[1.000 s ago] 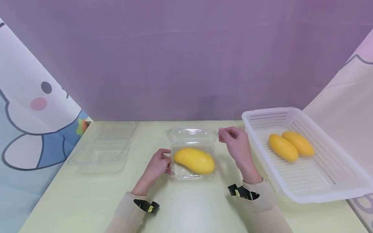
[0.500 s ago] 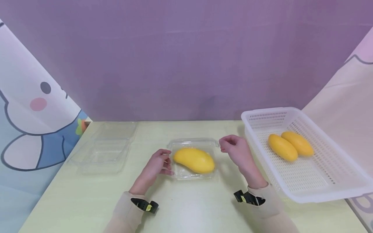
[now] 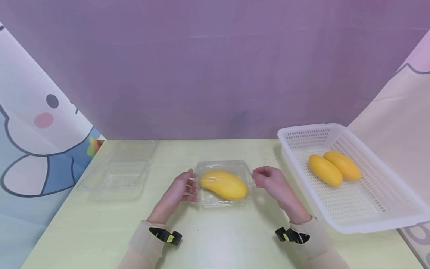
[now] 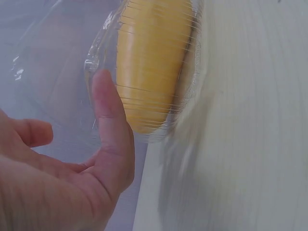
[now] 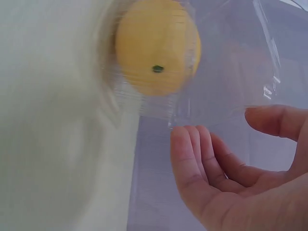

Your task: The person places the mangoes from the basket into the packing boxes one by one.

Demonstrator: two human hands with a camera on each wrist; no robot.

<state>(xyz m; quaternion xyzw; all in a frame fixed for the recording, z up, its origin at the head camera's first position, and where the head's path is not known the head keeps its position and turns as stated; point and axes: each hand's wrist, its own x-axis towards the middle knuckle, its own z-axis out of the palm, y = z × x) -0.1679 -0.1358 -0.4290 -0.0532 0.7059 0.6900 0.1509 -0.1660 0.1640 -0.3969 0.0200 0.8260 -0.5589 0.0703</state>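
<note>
A clear plastic clamshell box [image 3: 223,204] sits at mid-table with a yellow mango [image 3: 226,186] inside. Its transparent lid [image 3: 221,163] leans over the fruit, still raised in the wrist views. Beside the box's left side is my left hand [image 3: 178,189]; its index finger [image 4: 109,103] lies along the rim and the thumb stands apart. At the right side, my right hand [image 3: 273,182] has its thumb [image 5: 272,119] at the lid's edge and bent fingers [image 5: 185,154] by the tray rim, with a gap between. Whether these fingertips touch the plastic is hard to tell.
A white perforated basket [image 3: 366,218] at the right holds two more mangoes [image 3: 325,170]. Toward the left lie other open clear boxes [image 3: 117,175]. A purple cloth [image 3: 215,74] hangs behind the pale table [image 3: 208,243].
The lid has swung from standing open at the back down over the mango. My right hand came toward me along with it. My left hand's fingers have spread somewhat beside the box.
</note>
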